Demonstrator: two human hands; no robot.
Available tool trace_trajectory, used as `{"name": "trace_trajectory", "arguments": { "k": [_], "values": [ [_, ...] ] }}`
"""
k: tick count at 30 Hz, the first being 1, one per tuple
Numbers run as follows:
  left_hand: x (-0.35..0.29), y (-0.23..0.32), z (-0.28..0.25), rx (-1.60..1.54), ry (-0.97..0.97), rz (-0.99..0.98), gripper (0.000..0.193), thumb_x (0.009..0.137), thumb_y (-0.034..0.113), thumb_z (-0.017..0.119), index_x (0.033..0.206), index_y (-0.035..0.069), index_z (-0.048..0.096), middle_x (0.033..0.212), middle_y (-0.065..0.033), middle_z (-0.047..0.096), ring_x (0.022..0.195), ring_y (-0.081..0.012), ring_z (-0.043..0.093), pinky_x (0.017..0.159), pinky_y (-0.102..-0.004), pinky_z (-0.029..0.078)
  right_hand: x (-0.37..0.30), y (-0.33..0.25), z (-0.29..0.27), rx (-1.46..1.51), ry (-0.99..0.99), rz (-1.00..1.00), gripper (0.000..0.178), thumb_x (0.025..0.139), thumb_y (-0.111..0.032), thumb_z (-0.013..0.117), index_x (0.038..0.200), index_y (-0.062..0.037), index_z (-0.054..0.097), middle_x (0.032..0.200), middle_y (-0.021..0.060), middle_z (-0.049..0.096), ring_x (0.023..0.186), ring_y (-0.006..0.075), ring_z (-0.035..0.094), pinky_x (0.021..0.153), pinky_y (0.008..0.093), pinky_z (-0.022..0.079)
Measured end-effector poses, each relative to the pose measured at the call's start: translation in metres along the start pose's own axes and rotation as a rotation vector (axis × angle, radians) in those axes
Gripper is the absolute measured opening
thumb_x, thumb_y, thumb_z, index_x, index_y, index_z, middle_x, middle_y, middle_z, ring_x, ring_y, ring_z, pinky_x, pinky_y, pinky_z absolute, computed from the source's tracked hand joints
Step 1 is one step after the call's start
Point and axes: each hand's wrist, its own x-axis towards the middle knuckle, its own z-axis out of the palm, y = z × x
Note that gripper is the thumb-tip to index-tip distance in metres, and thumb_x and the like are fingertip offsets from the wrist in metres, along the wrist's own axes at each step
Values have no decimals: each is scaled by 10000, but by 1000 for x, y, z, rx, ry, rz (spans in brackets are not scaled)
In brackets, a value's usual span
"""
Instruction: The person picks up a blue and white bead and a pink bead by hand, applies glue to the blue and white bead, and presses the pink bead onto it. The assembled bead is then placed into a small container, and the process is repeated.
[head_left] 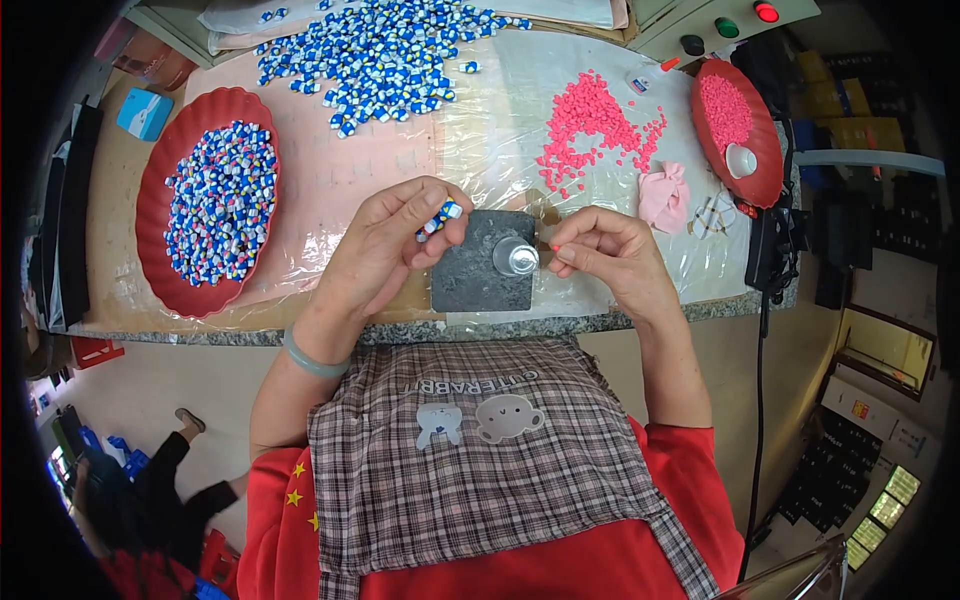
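Note:
My left hand (pixel 410 235) is closed around a few small blue-and-white plastic pieces (pixel 440 215), which show at its thumb and fingertips. My right hand (pixel 605 255) pinches a tiny reddish-pink piece (pixel 556 247) between thumb and finger. Between my hands a small clear cup (pixel 515 257) rests on a dark square slab (pixel 470 285); the right fingertips are just beside the cup. Loose pink pieces (pixel 590 125) are scattered on the plastic-covered tabletop beyond my right hand. A large heap of blue-and-white pieces (pixel 375 60) spreads over the far side of the table.
A red scalloped tray (pixel 150 225) of blue-and-white pieces stands at the left, a blue box (pixel 145 113) behind it. At the right are another red tray (pixel 765 185) with pink pieces and a white cup, a pink cloth (pixel 664 197) and a small bottle (pixel 645 80).

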Motion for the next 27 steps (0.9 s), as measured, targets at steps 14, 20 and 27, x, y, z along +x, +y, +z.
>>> {"name": "trace_trajectory", "arguments": {
  "k": [14,20,27],
  "values": [
    [-8,-6,2,44,49,-1,253,991,225,539,1071,17,658,773,6,609,625,-5,435,530,-142,321,-1,-14,14,-46,-18,114,172,816,43,687,890,-24,547,760,47,627,653,100,637,572,234,528],
    [-14,-5,5,117,3,21,263,963,136,527,1162,8,643,820,-12,627,659,-12,442,567,-156,344,2,-18,17,-71,-22,149,213,803,54,683,909,-28,518,749,61,634,634,115,645,543,240,526],
    [-15,-1,13,421,-22,110,253,947,83,523,1158,-9,629,911,-34,612,809,-56,561,706,-170,434,2,-21,22,-143,9,117,243,801,55,678,920,-31,484,726,63,623,621,109,638,535,234,520]
  ]
}}
